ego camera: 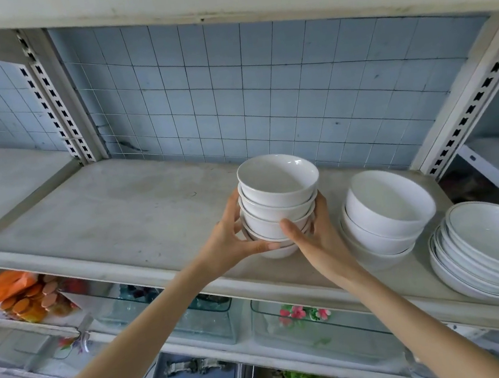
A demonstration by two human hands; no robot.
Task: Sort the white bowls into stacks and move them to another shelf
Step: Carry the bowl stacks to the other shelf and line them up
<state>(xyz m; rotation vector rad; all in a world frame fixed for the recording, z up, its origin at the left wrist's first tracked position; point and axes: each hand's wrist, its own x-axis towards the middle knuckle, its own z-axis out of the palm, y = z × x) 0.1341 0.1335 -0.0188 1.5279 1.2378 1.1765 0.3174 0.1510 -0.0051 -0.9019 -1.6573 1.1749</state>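
Held stack: small white bowls (277, 185), approx. five nested, rims up, at frame centre, just above the shelf's front lip. Can't tell if the bottom bowl rests on the board or hangs just over it.
L hand: left hand (229, 241) at 9 o'clock of the stack, thumb across the lower front, fingers curled round the far left side, gripping the stack.
R hand: right hand (319, 243) at 4 o'clock of the stack, thumb tip pressed on the front, fingers wrapped behind the right side, also gripping the stack.
Shelf: grey shelf (113, 204), scuffed, bare board running out to 9 o'clock of the stack.
Bigger bowls: larger white bowls (386, 204), nested, standing on the shelf at 3 o'clock of the held stack, near the right hand but apart from it.
Dishes: shallow white dishes (493, 241), piled at 4 o'clock of frame, just beside the larger bowls, at the shelf's right end.
Wall: tiled wall (231, 97), blue-grey, at 12 o'clock behind the shelf.
Frame: slotted uprights (55, 102) at 10 o'clock, another at 2 o'clock.
Below: glass tubs (336, 334) at 6 o'clock, pink flowers (296, 312) seen in one; orange packet (17, 293) at 8 o'clock.
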